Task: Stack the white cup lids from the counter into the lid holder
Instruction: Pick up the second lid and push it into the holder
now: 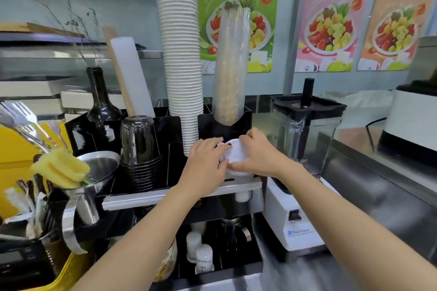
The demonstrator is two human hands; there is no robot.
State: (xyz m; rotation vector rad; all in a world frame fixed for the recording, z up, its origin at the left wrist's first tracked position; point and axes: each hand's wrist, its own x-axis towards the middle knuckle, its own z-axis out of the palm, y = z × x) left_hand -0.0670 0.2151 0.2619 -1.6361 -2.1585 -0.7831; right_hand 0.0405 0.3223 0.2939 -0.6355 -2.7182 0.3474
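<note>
A stack of white lids (234, 160) is gripped from both sides by the left hand (205, 165) and right hand (257, 157), fingers curled around it, at the black holder (224, 129).

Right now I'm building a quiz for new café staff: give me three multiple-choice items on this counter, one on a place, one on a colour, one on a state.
1. Where does the blender stand relative to the black cup organiser?
A. To its right
B. To its left
C. On top of it

2. What colour is the sponge beside the metal funnel?
A. Blue
B. Yellow
C. Pink

3. How are the white lids held?
A. Left hand only
B. Lying untouched
C. Both hands

Answers:
1 A: the blender is right of the black cup organiser.
2 B: the sponge is yellow.
3 C: the left hand and right hand grip the white lids.
</note>
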